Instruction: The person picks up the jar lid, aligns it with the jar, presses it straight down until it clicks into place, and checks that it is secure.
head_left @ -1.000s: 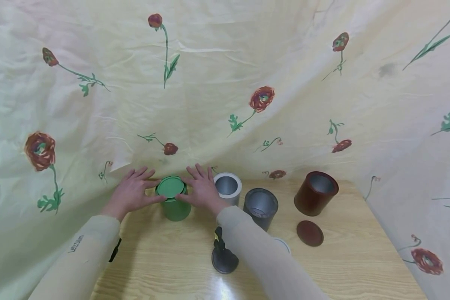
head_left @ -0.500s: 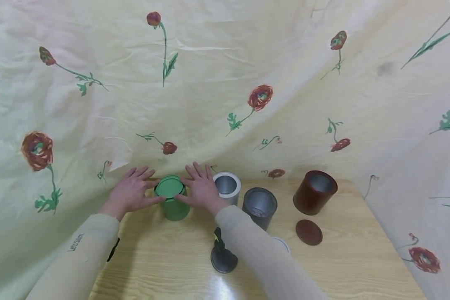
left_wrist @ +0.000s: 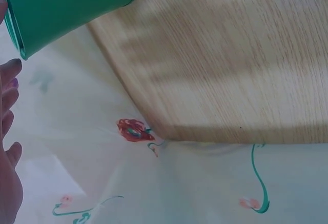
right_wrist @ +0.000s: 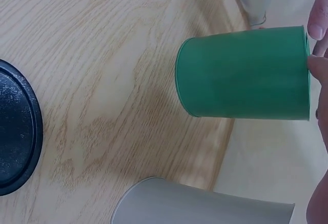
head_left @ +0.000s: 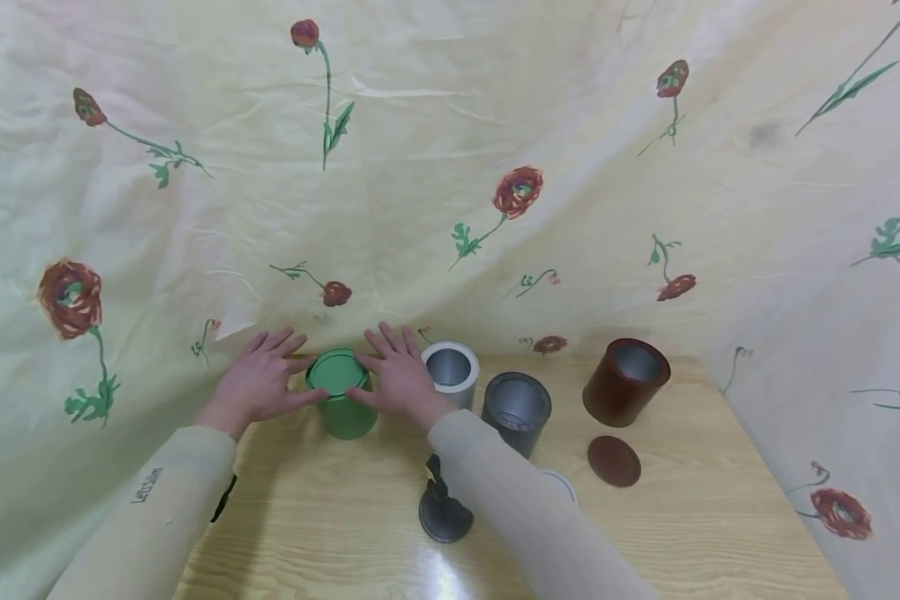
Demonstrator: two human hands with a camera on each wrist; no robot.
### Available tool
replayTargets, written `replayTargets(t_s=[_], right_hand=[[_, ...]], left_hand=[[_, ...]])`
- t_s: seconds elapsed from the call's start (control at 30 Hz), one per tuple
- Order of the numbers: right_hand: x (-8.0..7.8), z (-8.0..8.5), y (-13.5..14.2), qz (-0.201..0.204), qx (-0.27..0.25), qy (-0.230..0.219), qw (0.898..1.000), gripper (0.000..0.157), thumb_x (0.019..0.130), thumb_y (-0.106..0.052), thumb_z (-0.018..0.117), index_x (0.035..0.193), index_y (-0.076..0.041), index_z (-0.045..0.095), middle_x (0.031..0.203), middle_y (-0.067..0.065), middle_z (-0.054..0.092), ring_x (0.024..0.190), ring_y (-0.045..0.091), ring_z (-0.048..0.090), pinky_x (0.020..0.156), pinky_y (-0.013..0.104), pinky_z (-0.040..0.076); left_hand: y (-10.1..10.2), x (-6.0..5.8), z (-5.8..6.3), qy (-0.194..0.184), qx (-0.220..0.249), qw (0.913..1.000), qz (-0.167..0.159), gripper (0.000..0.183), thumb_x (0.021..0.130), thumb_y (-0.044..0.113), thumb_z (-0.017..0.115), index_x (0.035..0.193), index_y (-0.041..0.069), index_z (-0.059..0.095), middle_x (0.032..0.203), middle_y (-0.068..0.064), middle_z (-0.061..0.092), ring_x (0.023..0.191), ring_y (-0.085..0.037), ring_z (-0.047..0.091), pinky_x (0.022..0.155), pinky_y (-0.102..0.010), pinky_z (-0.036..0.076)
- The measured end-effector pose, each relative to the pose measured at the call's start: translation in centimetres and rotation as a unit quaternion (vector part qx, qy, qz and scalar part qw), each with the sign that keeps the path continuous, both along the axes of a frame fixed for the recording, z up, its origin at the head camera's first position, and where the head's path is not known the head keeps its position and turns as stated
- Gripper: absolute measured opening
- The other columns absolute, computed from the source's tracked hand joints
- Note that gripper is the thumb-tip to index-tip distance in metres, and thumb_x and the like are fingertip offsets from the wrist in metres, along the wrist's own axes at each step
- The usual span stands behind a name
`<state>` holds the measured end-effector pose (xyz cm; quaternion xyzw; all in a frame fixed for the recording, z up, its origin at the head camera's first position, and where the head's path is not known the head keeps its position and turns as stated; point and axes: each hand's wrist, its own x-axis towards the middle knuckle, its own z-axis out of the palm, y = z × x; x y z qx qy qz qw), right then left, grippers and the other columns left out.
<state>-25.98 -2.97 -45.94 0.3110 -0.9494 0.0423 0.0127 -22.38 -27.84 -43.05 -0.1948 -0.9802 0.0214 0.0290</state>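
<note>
A green can (head_left: 348, 422) stands upright on the wooden table near the floral cloth, and a green lid (head_left: 337, 372) lies on its top. From the left, my left hand (head_left: 258, 379) reaches the lid's edge with fingers spread and thumb extended. Opposite it, my right hand (head_left: 399, 375) has its thumb and forefinger at the right side of the rim, the other fingers straight. In the right wrist view, fingertips touch the top edge of the green can (right_wrist: 246, 75). Whether the lid is fully seated, I cannot tell.
To the right stand an open white can (head_left: 461, 398), an open dark grey can (head_left: 521, 440) and an open brown can (head_left: 613, 392). A brown lid (head_left: 613, 461) and a black lid (head_left: 445, 522) lie flat. My right sleeve partly hides a white lid (head_left: 562, 482).
The head view has shifted slightly, moving the whole scene a little up and left. Both hands stay at the green can's rim in nearly the same pose.
</note>
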Motion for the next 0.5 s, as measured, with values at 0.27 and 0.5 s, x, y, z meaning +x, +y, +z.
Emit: replayTargets(t_s=[0.27,0.5], right_hand=[[-0.18,0.50,-0.67,0.018,0.000,0.024,1.000,0.070,0.104,-0.070,0.051,0.162,-0.031,0.049,0.177,-0.001,0.026,0.167,0.027,0.008,0.134,0.053,0.002],[-0.49,0.63,-0.90,0.007,0.020,-0.010,1.000,0.070,0.105,-0.069,0.050,0.164,-0.032,0.044,0.179,-0.002,0.021,0.167,0.026,0.003,0.134,0.051,-0.001]], left_hand=[[0.37,-0.35,0.31,-0.006,0.009,0.9999,-0.001,0.072,0.097,0.067,0.065,0.145,0.012,0.069,0.163,-0.021,0.048,0.157,-0.046,0.033,0.127,-0.067,0.025],[0.47,-0.45,0.12,-0.027,0.026,0.9992,0.010,0.070,0.099,0.064,0.065,0.148,0.013,0.066,0.164,-0.021,0.047,0.158,-0.046,0.030,0.126,-0.068,0.025]])
